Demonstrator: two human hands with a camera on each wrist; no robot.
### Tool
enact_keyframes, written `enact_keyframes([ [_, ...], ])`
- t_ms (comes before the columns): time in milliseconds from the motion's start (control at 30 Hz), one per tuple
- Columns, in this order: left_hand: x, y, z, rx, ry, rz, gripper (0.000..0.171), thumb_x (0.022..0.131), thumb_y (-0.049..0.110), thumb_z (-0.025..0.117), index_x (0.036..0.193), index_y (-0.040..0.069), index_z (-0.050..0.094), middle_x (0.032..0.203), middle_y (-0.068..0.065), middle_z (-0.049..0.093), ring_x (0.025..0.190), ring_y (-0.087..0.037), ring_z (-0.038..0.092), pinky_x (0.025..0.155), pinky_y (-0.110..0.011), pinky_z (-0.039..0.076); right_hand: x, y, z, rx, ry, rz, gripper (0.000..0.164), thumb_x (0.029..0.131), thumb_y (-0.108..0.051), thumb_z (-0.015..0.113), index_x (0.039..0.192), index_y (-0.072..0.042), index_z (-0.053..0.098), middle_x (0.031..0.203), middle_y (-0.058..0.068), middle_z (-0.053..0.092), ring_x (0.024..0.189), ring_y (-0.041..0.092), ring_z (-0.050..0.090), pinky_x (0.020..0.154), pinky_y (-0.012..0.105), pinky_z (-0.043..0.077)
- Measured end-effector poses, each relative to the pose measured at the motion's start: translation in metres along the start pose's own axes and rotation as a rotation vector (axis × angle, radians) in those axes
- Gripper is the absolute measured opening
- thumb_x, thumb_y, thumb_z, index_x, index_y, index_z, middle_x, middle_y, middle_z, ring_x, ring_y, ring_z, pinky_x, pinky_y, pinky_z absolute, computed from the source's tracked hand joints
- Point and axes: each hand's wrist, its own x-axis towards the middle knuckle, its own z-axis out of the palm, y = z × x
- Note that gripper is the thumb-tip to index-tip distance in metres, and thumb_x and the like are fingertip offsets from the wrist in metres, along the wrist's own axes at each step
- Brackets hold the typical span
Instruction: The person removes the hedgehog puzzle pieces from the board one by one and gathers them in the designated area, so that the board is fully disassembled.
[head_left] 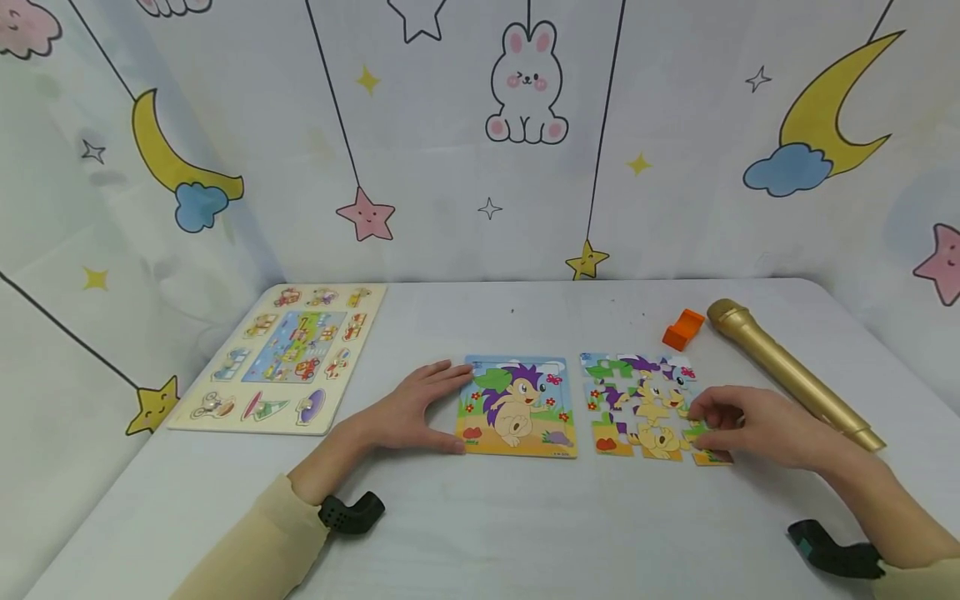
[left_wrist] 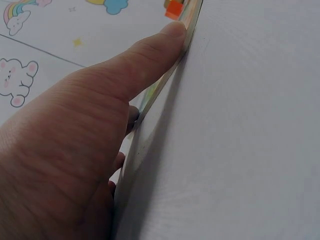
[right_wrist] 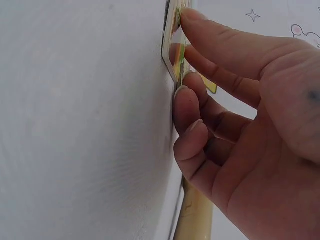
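Observation:
A square hedgehog picture board (head_left: 551, 408) lies flat in the middle of the table. My left hand (head_left: 412, 408) rests along its left side, fingers extended at the upper corner and thumb on the lower one. To the right, a hedgehog jigsaw (head_left: 660, 442) lies in pieces, with gaps between several of them. At its right edge my right hand (head_left: 765, 425) pinches a puzzle piece (right_wrist: 177, 52) with curled fingers; the fingers partly cover that side of the jigsaw.
A cream wooden puzzle board (head_left: 300, 408) with small pictures lies at the back left. Behind my right hand are an orange block (head_left: 683, 330) and a gold microphone (head_left: 795, 371). A white printed cloth (head_left: 450, 167) hangs behind the table (head_left: 480, 525).

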Motion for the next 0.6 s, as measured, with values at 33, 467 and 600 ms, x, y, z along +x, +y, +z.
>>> enact_keyframes([
  [33, -0.0001, 0.0002, -0.0001, 0.0, 0.0, 0.0, 0.098, 0.08, 0.052, 0.081, 0.158, 0.014, 0.036, 0.164, 0.001, 0.028, 0.153, -0.029, 0.012, 0.119, -0.056, 0.017, 0.0, 0.0003, 0.0, -0.003, 0.006, 0.0, 0.031, 0.084, -0.024, 0.084, 0.107, -0.009, 0.068, 0.083, -0.004, 0.054, 0.076, 0.008, 0.05, 0.063, 0.023, 0.045],
  [467, -0.001, 0.0, -0.0007, -0.008, 0.007, 0.005, 0.097, 0.08, 0.052, 0.081, 0.158, 0.015, 0.036, 0.164, 0.001, 0.029, 0.152, -0.029, 0.012, 0.119, -0.057, 0.017, 0.0001, 0.0002, -0.0013, 0.01, 0.056, -0.022, 0.026, 0.084, -0.021, 0.083, 0.104, -0.011, 0.067, 0.083, -0.003, 0.055, 0.075, 0.008, 0.052, 0.063, 0.024, 0.045],
  [600, -0.0002, -0.001, 0.0005, -0.001, 0.007, -0.003, 0.097, 0.08, 0.053, 0.081, 0.158, 0.015, 0.037, 0.164, 0.001, 0.029, 0.152, -0.029, 0.012, 0.119, -0.056, 0.016, 0.0002, -0.0014, -0.0014, 0.027, 0.083, -0.008, 0.024, 0.088, -0.019, 0.08, 0.106, -0.01, 0.067, 0.084, -0.002, 0.056, 0.076, 0.009, 0.053, 0.063, 0.024, 0.046],
])
